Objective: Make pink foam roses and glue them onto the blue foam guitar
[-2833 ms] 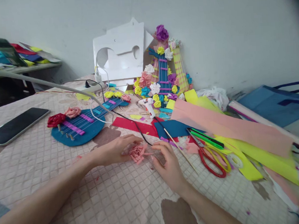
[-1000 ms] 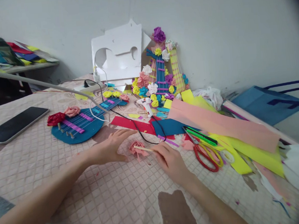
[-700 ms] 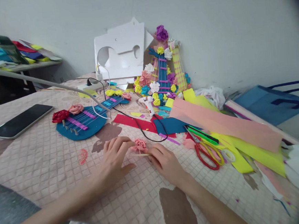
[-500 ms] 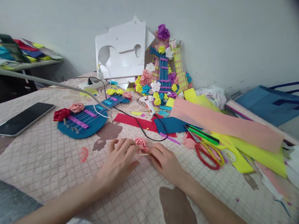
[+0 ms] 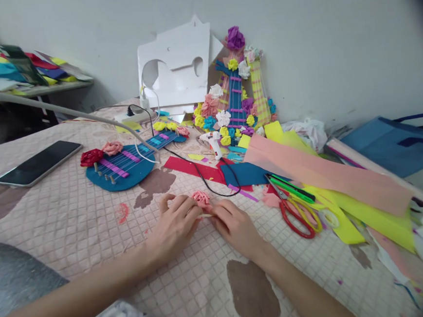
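A small pink paper flower [image 5: 201,199] sits between my two hands on the quilted cover. My left hand [image 5: 174,225] curls its fingers against the flower's left side. A thin wooden stick [image 5: 205,215], pinched in my right hand [image 5: 233,225], points into the flower's base. Both hands rest low on the surface, almost touching each other.
A blue felt guitar [image 5: 122,163] with flowers lies behind the hands, a phone [image 5: 39,162] to its left. A glue gun [image 5: 213,143] and its black cord [image 5: 201,176] lie beyond. Red scissors [image 5: 296,209], green pens and coloured sheets [image 5: 326,176] crowd the right. Another decorated guitar [image 5: 234,98] leans on the wall.
My right hand picked up the stick and brought it to the flower. My left hand drew back, curled and closed on the flower, which is now rolled tighter.
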A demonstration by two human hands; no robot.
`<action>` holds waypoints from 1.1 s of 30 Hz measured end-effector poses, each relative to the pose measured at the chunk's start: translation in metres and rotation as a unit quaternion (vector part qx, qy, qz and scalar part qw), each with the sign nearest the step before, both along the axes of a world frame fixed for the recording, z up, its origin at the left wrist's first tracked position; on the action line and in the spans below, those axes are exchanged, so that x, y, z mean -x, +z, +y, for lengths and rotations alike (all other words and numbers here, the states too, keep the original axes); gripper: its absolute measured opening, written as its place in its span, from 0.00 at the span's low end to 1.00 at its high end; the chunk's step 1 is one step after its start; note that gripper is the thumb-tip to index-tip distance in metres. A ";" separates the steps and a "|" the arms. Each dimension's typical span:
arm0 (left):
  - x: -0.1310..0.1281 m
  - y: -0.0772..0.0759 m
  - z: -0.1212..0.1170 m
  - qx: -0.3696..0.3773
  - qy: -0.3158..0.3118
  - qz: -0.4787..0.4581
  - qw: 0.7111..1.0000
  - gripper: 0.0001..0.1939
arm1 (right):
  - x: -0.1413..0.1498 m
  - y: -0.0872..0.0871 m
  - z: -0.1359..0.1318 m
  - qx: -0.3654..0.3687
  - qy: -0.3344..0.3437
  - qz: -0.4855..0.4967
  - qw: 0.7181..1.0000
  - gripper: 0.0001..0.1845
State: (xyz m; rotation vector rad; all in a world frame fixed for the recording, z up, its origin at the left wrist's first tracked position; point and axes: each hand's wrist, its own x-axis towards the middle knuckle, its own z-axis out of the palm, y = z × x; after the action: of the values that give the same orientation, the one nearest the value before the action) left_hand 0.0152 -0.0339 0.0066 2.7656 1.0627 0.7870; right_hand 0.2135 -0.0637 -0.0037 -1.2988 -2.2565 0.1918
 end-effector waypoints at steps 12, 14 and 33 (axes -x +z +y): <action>0.001 -0.002 0.000 -0.004 0.002 -0.011 1.000 0.06 | 0.002 0.002 0.000 -0.013 0.002 0.011 1.000 0.12; 0.001 -0.002 0.000 -0.002 0.003 -0.015 1.000 0.06 | 0.002 0.002 0.000 -0.011 0.001 0.012 1.000 0.12; 0.002 -0.002 -0.001 -0.012 0.001 -0.044 0.999 0.06 | 0.003 0.001 0.000 -0.002 0.002 0.005 1.000 0.12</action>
State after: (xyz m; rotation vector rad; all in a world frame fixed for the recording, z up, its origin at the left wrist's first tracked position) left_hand 0.0136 -0.0347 0.0050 2.7215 1.0477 0.9201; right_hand 0.2101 -0.0635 -0.0030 -1.2881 -2.2507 0.1945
